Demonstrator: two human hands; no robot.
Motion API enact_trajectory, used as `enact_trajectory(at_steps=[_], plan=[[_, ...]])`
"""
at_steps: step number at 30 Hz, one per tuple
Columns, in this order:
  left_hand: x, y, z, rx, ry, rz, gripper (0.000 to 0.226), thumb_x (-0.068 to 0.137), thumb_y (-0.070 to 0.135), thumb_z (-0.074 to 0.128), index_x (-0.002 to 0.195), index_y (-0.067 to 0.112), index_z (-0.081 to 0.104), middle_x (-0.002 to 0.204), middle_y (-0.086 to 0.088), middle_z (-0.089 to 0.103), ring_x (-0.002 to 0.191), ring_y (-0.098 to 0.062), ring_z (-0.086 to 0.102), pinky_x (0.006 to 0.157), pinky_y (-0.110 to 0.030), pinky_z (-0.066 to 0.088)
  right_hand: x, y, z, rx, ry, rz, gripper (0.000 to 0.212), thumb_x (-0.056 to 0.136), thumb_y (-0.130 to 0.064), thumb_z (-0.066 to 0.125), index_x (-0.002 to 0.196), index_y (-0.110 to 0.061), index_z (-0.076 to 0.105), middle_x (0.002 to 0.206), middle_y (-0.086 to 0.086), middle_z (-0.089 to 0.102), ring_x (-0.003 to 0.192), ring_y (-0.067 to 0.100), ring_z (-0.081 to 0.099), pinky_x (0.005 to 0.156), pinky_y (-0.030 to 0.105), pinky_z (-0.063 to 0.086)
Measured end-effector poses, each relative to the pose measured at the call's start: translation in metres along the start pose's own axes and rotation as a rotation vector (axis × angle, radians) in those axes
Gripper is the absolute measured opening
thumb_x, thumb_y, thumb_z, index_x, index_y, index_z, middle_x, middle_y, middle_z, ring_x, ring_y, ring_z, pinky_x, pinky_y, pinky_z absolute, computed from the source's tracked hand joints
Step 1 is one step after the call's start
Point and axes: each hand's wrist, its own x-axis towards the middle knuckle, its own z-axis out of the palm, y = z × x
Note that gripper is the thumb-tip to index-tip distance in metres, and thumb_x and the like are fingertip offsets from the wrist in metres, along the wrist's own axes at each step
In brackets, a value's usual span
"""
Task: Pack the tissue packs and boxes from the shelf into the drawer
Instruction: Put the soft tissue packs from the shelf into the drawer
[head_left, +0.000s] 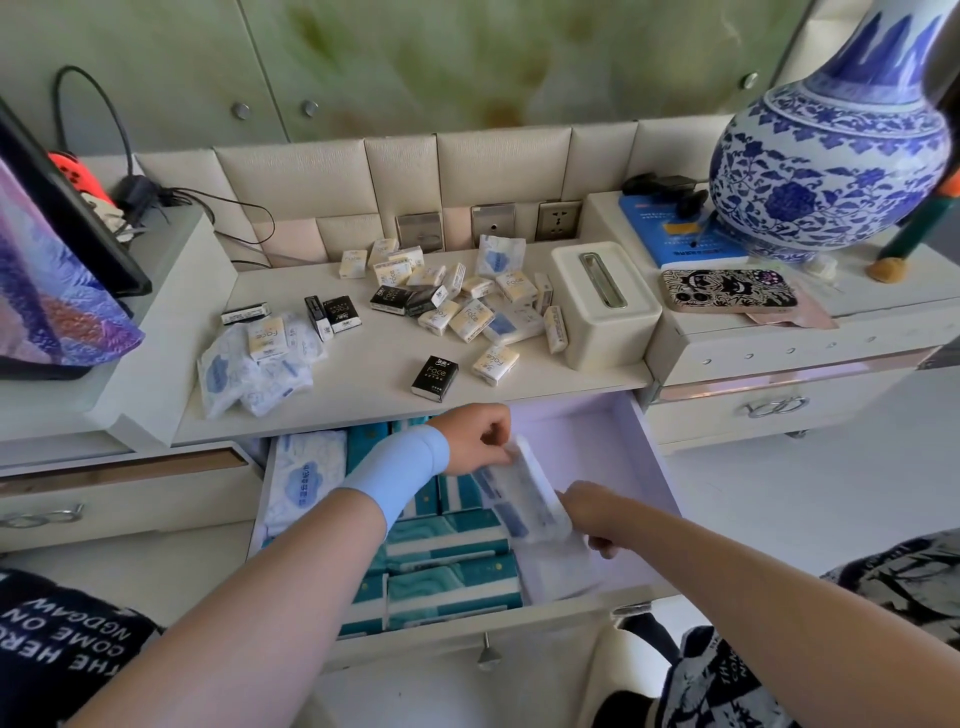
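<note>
Cream padded panels and wall sockets backed the white shelf (374, 374), where dozens of small tissue packs lay scattered: a cream heap (483, 306) in the middle, a black Face pack (435, 378) standing near the front edge, and soft white-and-blue packs (249, 371) piled at the left. Below, the open drawer (652, 467) already held rows of teal tissue boxes (452, 587) and one large white pack (306, 478) along its left side, with bare floor only at the right.

Both hands worked inside it on a white tissue pack (524, 493). The left hand (475, 439), its wrist in a pale blue band, pinched the pack's far end with curled fingers; the right hand (592, 512) gripped the near end, fingers closed under it.

The pack stood tilted on edge against the teal boxes, so it could probably flop flat and waste the remaining gap. Soft wrapping might also snag or crumple if pushed down hard. Much remained on the shelf, and the black pack near the edge looked liable to be knocked off by a reaching forearm.
</note>
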Motion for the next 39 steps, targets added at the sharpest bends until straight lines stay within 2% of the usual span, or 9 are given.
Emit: enact_trajectory(at_steps=[3, 6, 11, 17, 21, 24, 29, 33, 39], plan=[[0.001, -0.005, 0.004, -0.095, 0.052, -0.060, 0.015, 0.092, 0.029, 0.064, 0.093, 0.024, 0.051, 0.084, 0.011, 0.056, 0.072, -0.006, 0.050, 0.069, -0.026, 0.042, -0.006, 0.002, -0.010, -0.088, -0.061, 0.040, 0.015, 0.096, -0.014, 0.048, 0.086, -0.003, 0.047, 0.075, 0.012, 0.054, 0.042, 0.020, 0.042, 0.046, 0.025, 0.036], [0.004, -0.005, 0.016, -0.160, 0.076, -0.149, 0.014, 0.094, 0.032, 0.061, 0.102, 0.029, 0.049, 0.105, 0.004, 0.059, 0.086, -0.016, 0.056, 0.079, -0.029, 0.043, -0.004, 0.004, -0.019, -0.057, -0.006, 0.022, 0.034, 0.098, -0.029, 0.047, 0.117, -0.002, 0.055, 0.114, 0.015, 0.063, 0.059, 0.023, 0.064, 0.059, 0.030, 0.052], [0.015, 0.015, 0.053, -0.290, 0.074, -0.191, 0.017, 0.096, 0.030, 0.055, 0.113, 0.029, 0.053, 0.120, -0.003, 0.065, 0.092, -0.021, 0.061, 0.080, -0.031, 0.048, -0.008, -0.005, -0.038, 0.528, -0.017, -0.122, 0.045, 0.096, -0.049, 0.039, 0.123, -0.020, 0.060, 0.110, 0.012, 0.063, 0.093, 0.028, 0.061, 0.084, 0.040, 0.050], [0.018, 0.018, 0.083, -0.063, -0.045, -0.206, 0.045, 0.094, 0.027, 0.058, 0.138, 0.031, 0.047, 0.137, -0.001, 0.055, 0.116, -0.023, 0.055, 0.095, -0.030, 0.045, -0.007, 0.007, -0.028, 0.168, 0.042, -0.160, 0.061, 0.094, -0.002, 0.040, 0.146, -0.034, 0.037, 0.122, 0.010, 0.055, 0.092, 0.025, 0.060, 0.065, 0.031, 0.053], [0.022, 0.017, 0.084, 0.185, -0.115, -0.232, 0.067, 0.090, 0.038, 0.061, 0.148, 0.030, 0.028, 0.137, -0.001, 0.056, 0.122, -0.029, 0.052, 0.101, -0.036, 0.042, -0.006, 0.004, -0.022, 0.030, 0.027, -0.106, 0.062, 0.096, -0.010, 0.037, 0.153, -0.030, 0.023, 0.144, 0.012, 0.043, 0.115, 0.035, 0.055, 0.081, 0.045, 0.058], [0.023, 0.014, 0.088, 0.134, -0.061, -0.249, 0.053, 0.090, 0.033, 0.062, 0.140, 0.028, 0.044, 0.130, 0.000, 0.062, 0.115, -0.024, 0.058, 0.097, -0.034, 0.045, -0.008, -0.004, -0.025, -0.045, -0.055, -0.104, 0.061, 0.095, -0.025, 0.049, 0.150, -0.023, 0.025, 0.140, 0.011, 0.049, 0.114, 0.031, 0.056, 0.087, 0.046, 0.055], [0.027, 0.008, 0.090, -0.075, 0.065, -0.201, 0.038, 0.094, 0.021, 0.061, 0.130, 0.026, 0.055, 0.121, 0.003, 0.067, 0.108, -0.018, 0.062, 0.094, -0.033, 0.050, -0.003, 0.001, -0.021, -0.049, -0.135, -0.058, 0.068, 0.088, -0.009, 0.071, 0.142, -0.011, 0.030, 0.120, 0.022, 0.060, 0.086, 0.038, 0.073, 0.072, 0.047, 0.062], [0.024, 0.006, 0.085, 0.187, -0.179, -0.205, 0.057, 0.091, 0.031, 0.064, 0.144, 0.025, 0.044, 0.139, 0.001, 0.054, 0.123, -0.022, 0.054, 0.103, -0.036, 0.044, -0.006, 0.003, -0.015, -0.146, -0.144, -0.151, 0.102, 0.082, -0.011, 0.079, 0.153, -0.033, 0.010, 0.134, 0.016, 0.049, 0.091, 0.030, 0.068, 0.060, 0.036, 0.061], [0.018, 0.010, 0.083, 0.581, -0.228, -0.067, 0.035, 0.092, 0.034, 0.048, 0.125, 0.032, 0.059, 0.119, 0.002, 0.066, 0.107, -0.025, 0.060, 0.094, -0.035, 0.039, -0.008, -0.001, -0.009, -0.240, -0.057, -0.196, 0.061, 0.092, -0.022, 0.066, 0.146, -0.020, 0.038, 0.137, 0.009, 0.050, 0.110, 0.030, 0.061, 0.074, 0.039, 0.063]])
